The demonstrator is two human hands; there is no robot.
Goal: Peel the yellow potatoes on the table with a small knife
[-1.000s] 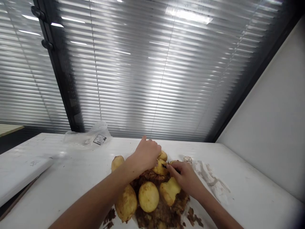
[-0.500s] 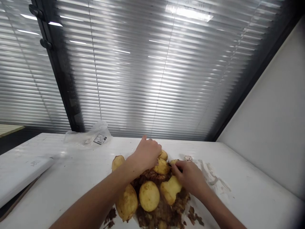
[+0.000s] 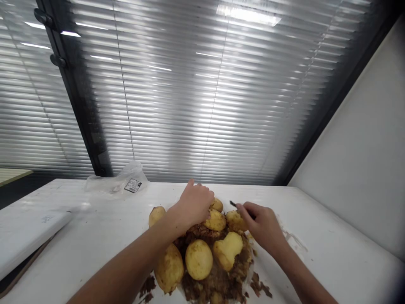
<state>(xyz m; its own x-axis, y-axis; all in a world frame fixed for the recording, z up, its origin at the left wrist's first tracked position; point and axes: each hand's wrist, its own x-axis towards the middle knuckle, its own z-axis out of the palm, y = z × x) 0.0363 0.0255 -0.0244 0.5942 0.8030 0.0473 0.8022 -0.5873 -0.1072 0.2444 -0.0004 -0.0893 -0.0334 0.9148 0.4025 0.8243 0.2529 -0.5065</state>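
Several yellowish, potato-like lumps, among them a round one [image 3: 198,259], a bigger oval one [image 3: 169,270] and a partly bare, paler one [image 3: 228,250], lie on and around brown crumbly matter [image 3: 210,287]. My left hand [image 3: 196,202] is curled against the far lumps, its fingertips hidden behind it at a yellow lump [image 3: 215,220]. My right hand [image 3: 260,219] pinches a small dark piece [image 3: 233,204], held just above another lump [image 3: 234,220] at the right of the pile.
A clear plastic bag [image 3: 122,181] with a printed label lies at the table's back left. At the left edge rests a white flat box [image 3: 28,232]. Brown flakes [image 3: 260,286] and smears [image 3: 295,238] mark the white table [image 3: 104,236]. Blinds rise behind it.
My right hand has lifted slightly and moved right, off the right-hand lump, with the dark piece now visible in its fingers. My left hand has stayed almost still.
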